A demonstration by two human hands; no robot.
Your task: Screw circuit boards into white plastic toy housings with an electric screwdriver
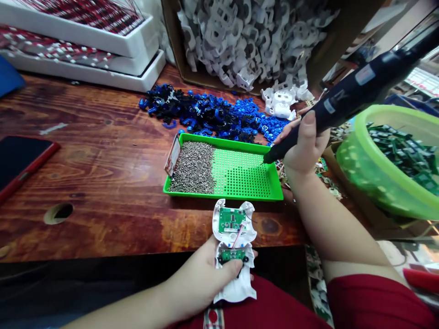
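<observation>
My left hand is closed around an opened white plastic housing at the table's front edge, the thumb pressing on its lower half. A green circuit board sits in the upper half, and a smaller board in the lower one; a thin red-and-white wire runs between them. My right hand grips a black electric screwdriver, slanting down to the left. Its tip is over the right part of a green perforated tray. Small metal screws fill the tray's left part.
Blue and black plastic parts lie behind the tray. A cardboard box of white shells stands at the back. On the right is a green basket of circuit boards; at left, a phone and white foam trays with wires.
</observation>
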